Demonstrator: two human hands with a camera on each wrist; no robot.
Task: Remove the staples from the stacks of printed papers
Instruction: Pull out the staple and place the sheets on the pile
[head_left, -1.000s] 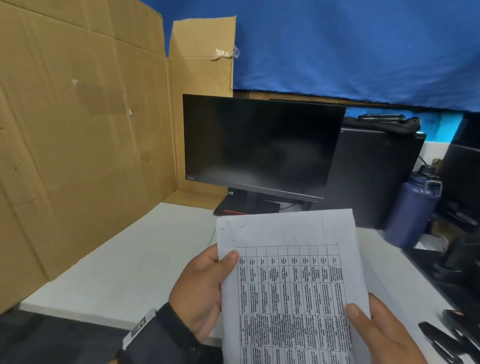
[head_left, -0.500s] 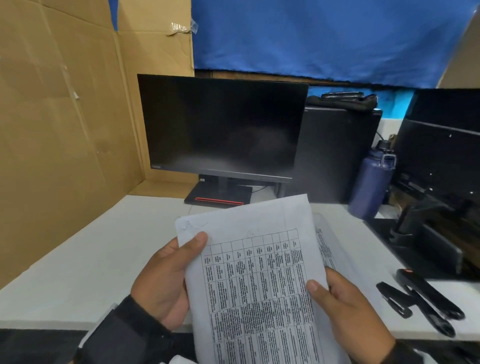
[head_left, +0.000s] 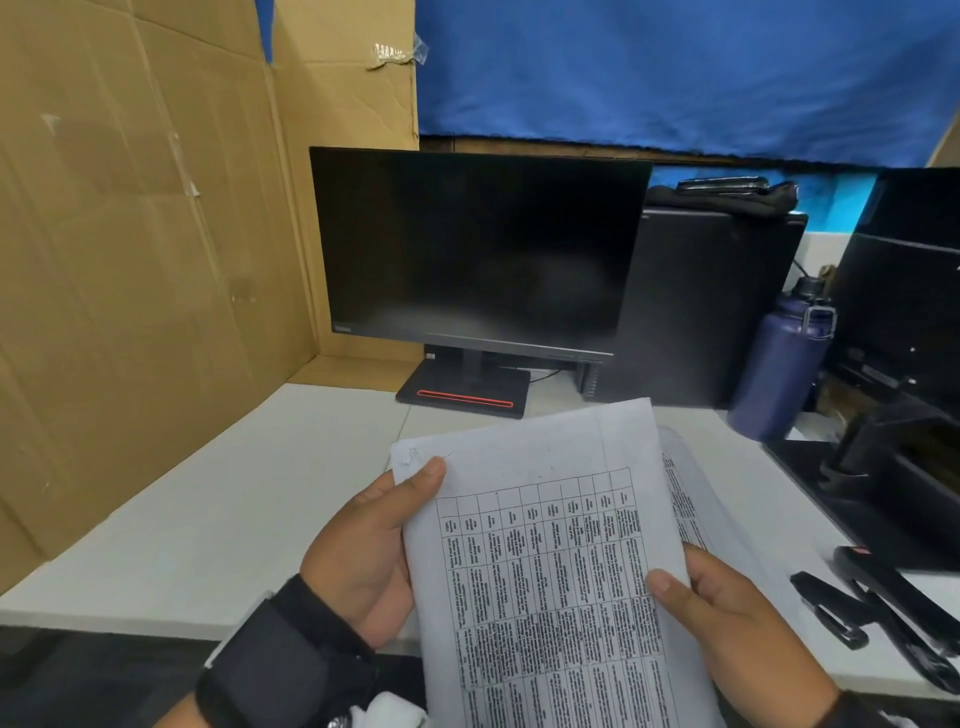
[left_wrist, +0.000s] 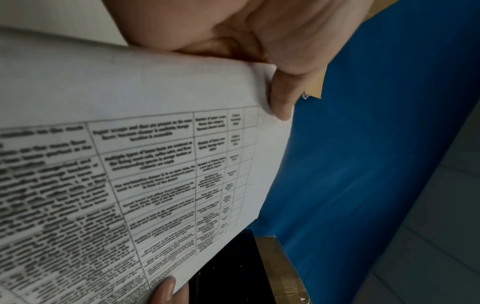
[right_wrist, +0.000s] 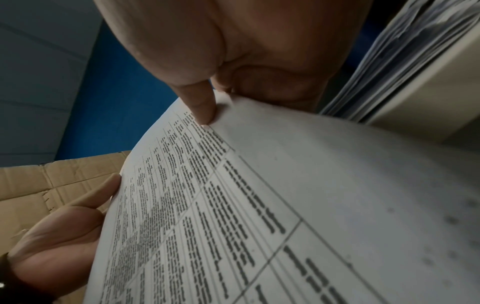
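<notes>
While my left hand (head_left: 363, 566) and right hand (head_left: 727, 618) each pinch a side edge of the thin, matte stack of printed papers (head_left: 550, 561), thumbs on its gridded top sheet, I keep it raised over the smooth white desk (head_left: 218, 499). Two black hinged tools (head_left: 883, 618) lie right; beyond stand one glossy dark monitor (head_left: 478, 249), one cylindrical purple bottle (head_left: 779, 374) and creased cardboard (head_left: 130, 234).

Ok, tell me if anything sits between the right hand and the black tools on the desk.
Nothing visible blocks the way: bare white desk lies between the right hand and the black tools. But that hand, like the left hand, is gripping the stapled papers, so it must let go first.
</notes>
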